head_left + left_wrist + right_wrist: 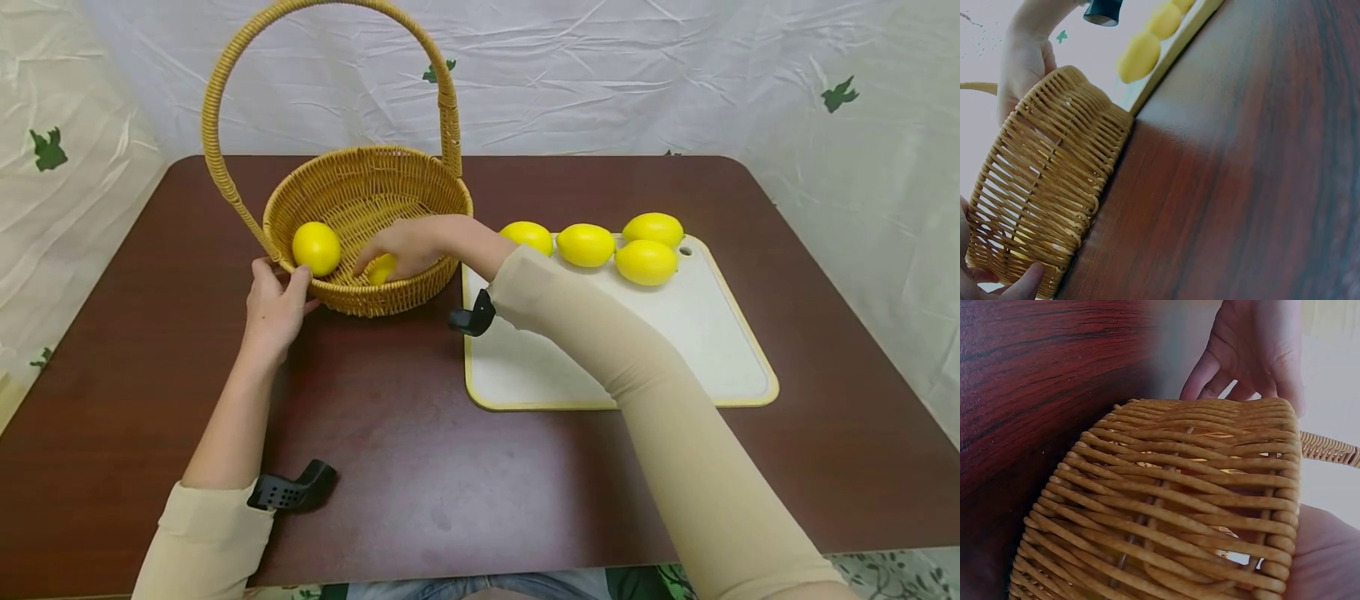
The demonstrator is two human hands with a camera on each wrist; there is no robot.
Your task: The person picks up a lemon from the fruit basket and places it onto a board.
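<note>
A round wicker basket (360,302) with a tall arched handle stands at the left of the table. My left hand (273,312) grips its near left rim, with the thumb over the edge. One lemon (316,248) lies inside, close to that thumb. My right hand (408,247) reaches over the near rim into the basket, its fingers curled round a second lemon (382,269), which they partly cover. From the right wrist view, the woven wall (1166,500) hides most of the right hand (1322,556).
Right of the basket lies a white cutting board (547,367) with a yellow edge. Several lemons (586,245) rest along its far side, one of them partly behind my right forearm. The dark wooden table (390,467) extends in front, and a white curtain (570,75) hangs behind.
</note>
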